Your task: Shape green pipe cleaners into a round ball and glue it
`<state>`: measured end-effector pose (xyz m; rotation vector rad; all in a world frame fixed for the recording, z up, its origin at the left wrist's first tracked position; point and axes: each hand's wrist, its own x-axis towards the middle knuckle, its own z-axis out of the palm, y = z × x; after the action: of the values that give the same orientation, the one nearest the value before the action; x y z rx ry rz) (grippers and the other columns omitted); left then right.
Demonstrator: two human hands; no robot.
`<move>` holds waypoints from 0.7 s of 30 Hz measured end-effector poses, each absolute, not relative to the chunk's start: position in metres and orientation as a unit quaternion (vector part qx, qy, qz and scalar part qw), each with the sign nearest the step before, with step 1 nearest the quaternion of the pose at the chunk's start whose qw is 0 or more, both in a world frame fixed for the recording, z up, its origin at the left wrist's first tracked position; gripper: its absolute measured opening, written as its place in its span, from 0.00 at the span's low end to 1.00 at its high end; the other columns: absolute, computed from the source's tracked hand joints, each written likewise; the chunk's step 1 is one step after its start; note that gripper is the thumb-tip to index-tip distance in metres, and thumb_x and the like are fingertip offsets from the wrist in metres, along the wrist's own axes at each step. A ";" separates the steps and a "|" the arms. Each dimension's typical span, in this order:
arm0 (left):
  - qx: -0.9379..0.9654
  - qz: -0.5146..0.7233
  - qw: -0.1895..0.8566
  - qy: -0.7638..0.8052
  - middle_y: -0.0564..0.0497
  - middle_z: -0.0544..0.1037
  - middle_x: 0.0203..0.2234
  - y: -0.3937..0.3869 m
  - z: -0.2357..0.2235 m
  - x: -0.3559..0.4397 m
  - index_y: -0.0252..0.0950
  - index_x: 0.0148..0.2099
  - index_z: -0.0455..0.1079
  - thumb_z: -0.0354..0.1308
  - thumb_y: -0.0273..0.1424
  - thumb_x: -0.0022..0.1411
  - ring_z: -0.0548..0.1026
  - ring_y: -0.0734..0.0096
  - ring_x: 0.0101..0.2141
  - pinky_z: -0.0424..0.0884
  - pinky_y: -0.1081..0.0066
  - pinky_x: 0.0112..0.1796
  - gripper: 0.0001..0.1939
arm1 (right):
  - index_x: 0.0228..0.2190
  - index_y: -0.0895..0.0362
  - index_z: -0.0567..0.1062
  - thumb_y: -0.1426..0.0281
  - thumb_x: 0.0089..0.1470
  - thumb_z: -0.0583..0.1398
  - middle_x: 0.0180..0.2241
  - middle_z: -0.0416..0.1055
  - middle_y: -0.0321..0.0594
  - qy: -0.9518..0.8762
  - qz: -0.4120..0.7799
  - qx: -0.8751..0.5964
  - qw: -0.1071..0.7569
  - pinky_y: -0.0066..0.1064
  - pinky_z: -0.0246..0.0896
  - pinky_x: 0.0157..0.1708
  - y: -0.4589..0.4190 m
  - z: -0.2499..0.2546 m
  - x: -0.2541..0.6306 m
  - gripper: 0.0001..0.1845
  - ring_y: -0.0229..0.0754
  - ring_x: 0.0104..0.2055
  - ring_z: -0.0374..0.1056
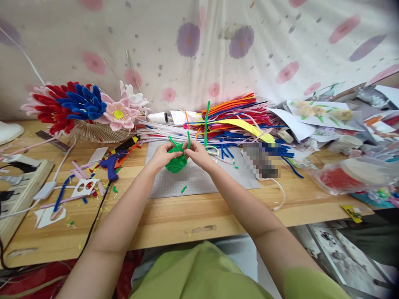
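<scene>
Over the grey cutting mat (199, 182), both hands are at a round bundle of green pipe cleaners (176, 164). My left hand (165, 154) grips the bundle's left side, thumb toward me and fingers behind. My right hand (195, 153) pinches a green stem at the bundle's upper right; a short end sticks up above the fingers. Behind the right hand a longer green pipe cleaner (207, 124) stands upright. A small green scrap (183, 189) lies on the mat in front. White-handled scissors (213, 151) lie just right of my right hand, partly hidden.
Finished red, blue and pink flowers (82, 104) stand at the back left. A blue glue gun (112, 165) with a black cord lies left of the mat. Coloured pipe cleaners (230, 112) are heaped behind it. A power strip (21, 187) sits far left; plastic-wrapped goods (352, 174) crowd the right.
</scene>
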<state>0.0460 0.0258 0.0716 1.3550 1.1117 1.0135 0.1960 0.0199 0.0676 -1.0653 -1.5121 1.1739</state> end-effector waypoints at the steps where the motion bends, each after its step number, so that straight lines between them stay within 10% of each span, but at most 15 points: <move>1: 0.571 0.431 0.519 0.468 0.53 0.72 0.21 0.026 0.071 0.047 0.33 0.27 0.71 0.66 0.35 0.35 0.68 0.73 0.24 0.63 0.73 0.28 0.15 | 0.25 0.55 0.66 0.68 0.42 0.57 0.22 0.62 0.31 -0.629 0.452 -0.442 0.453 0.29 0.57 0.28 0.019 0.069 0.195 0.05 0.34 0.24 0.59; 12: 0.595 0.445 0.346 0.573 0.57 0.64 0.14 0.031 0.069 0.052 0.31 0.23 0.71 0.65 0.35 0.36 0.60 0.79 0.18 0.54 0.76 0.21 0.13 | 0.24 0.56 0.71 0.68 0.44 0.59 0.25 0.67 0.33 -0.677 0.301 -0.491 0.458 0.30 0.53 0.34 0.028 0.087 0.176 0.05 0.37 0.32 0.61; 21: 0.457 0.541 0.535 0.461 0.49 0.77 0.27 0.021 0.065 0.046 0.32 0.33 0.74 0.69 0.34 0.31 0.72 0.71 0.27 0.67 0.70 0.33 0.22 | 0.24 0.57 0.66 0.61 0.44 0.57 0.21 0.60 0.30 -0.601 0.519 -0.389 0.466 0.26 0.50 0.28 0.025 0.078 0.192 0.12 0.32 0.25 0.55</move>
<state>0.0462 0.0212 0.0648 1.0896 1.0971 1.2875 0.1916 0.0247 0.0777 -0.9552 -1.4761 1.2746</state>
